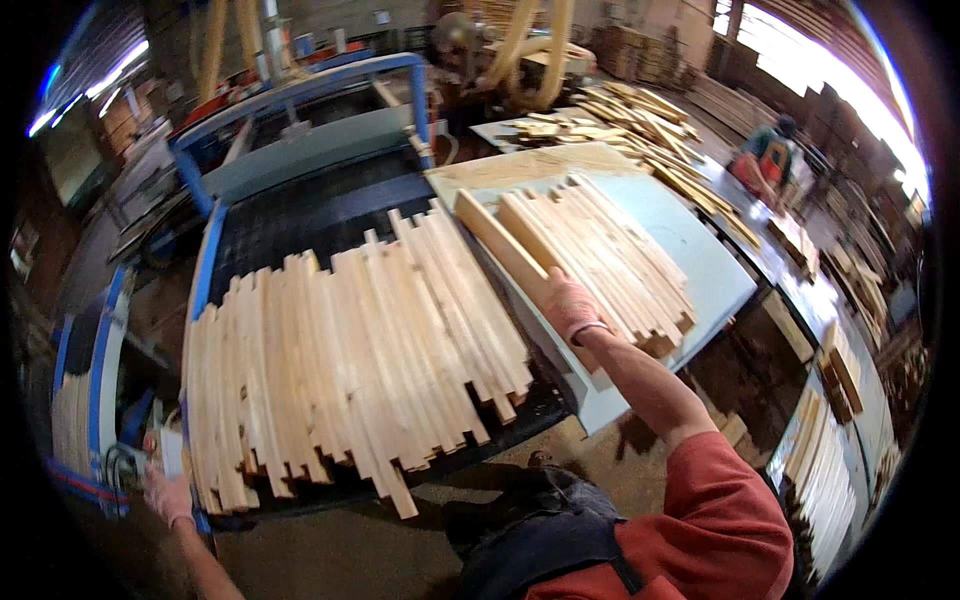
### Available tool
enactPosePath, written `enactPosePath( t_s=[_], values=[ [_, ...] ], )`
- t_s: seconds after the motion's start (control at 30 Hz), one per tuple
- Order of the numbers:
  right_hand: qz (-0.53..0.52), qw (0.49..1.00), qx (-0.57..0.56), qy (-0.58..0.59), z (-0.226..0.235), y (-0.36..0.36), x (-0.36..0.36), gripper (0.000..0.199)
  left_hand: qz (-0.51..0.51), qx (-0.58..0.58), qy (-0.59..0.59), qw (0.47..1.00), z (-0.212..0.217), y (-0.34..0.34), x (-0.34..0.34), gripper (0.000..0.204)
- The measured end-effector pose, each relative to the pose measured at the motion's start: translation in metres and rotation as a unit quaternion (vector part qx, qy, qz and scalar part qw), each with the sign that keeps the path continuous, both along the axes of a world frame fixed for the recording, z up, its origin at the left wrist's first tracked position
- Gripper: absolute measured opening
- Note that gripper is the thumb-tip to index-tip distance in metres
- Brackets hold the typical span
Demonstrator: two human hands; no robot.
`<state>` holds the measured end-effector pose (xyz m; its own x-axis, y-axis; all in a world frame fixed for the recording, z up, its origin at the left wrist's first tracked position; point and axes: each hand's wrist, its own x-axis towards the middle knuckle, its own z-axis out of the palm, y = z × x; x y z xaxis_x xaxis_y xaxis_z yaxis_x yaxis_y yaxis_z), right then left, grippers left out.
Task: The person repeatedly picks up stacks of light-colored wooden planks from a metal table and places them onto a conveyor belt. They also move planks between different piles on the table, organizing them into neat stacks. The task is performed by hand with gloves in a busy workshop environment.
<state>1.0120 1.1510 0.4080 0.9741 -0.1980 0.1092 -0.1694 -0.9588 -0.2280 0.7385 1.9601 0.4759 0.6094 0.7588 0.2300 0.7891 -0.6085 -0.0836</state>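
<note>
My right hand (570,305), in a pink glove, grips a long pale wooden slat (500,245) that lies tilted between two groups of slats. To its right a stack of slats (610,260) rests on a light blue table (710,270). To its left a wide row of slats (350,350) lies side by side on a dark conveyor bed (290,225). My left hand (165,490), also gloved, is at the lower left corner of that row, by the blue frame, with its fingers curled near the slat ends; what it holds is unclear.
A blue-framed machine (300,110) stands behind the conveyor. More slats are heaped on a far bench (640,125). Another person (765,155) crouches at the upper right. Stacks of wood (830,450) line the right side. A sawdust-covered floor (400,540) is below.
</note>
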Motion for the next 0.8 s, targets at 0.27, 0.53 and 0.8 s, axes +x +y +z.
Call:
enactPosePath(
  t_s=[0.27, 0.53, 0.8],
  values=[
    [0.032, 0.995, -0.081, -0.05, 0.001, -0.02, -0.023, 0.046, -0.094, -0.099, -0.201, 0.97, -0.022, 0.054, 0.002, 0.084],
    [0.114, 0.988, -0.014, -0.104, 0.012, -0.06, -0.038, 0.041, -0.3, -0.464, -0.406, 0.728, 0.02, -0.367, 0.025, 0.039],
    [0.079, 0.983, 0.163, -0.028, 0.058, -0.15, -0.042, 0.066, -0.408, -0.597, -0.273, 0.635, -0.053, -0.576, 0.077, 0.048]
  ],
)
